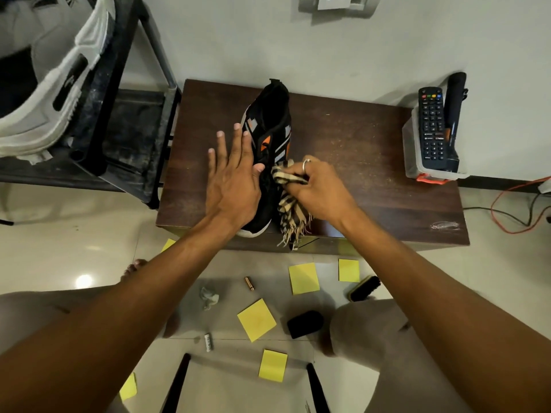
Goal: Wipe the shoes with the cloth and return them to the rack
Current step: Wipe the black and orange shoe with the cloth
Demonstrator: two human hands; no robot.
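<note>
A black shoe (269, 123) with orange and grey patches lies on a dark wooden table (357, 162), heel toward the wall and white-edged toe at the near edge. My left hand (232, 177) lies flat with straight fingers along the shoe's left side, thumb on its upper. My right hand (319, 189) grips a beige and black checked cloth (290, 201) against the shoe's right side; the cloth's fringe hangs over the table edge. A dark shoe rack (125, 135) stands at the left, with a white shoe (56, 76) on its top shelf.
A clear box (417, 168) with a remote control (432, 126) stands at the table's right end. On the tiled floor lie several yellow sticky notes (256, 319), a shoe brush (365, 289), a black pad (305, 323) and small scraps. Cables run at the far right.
</note>
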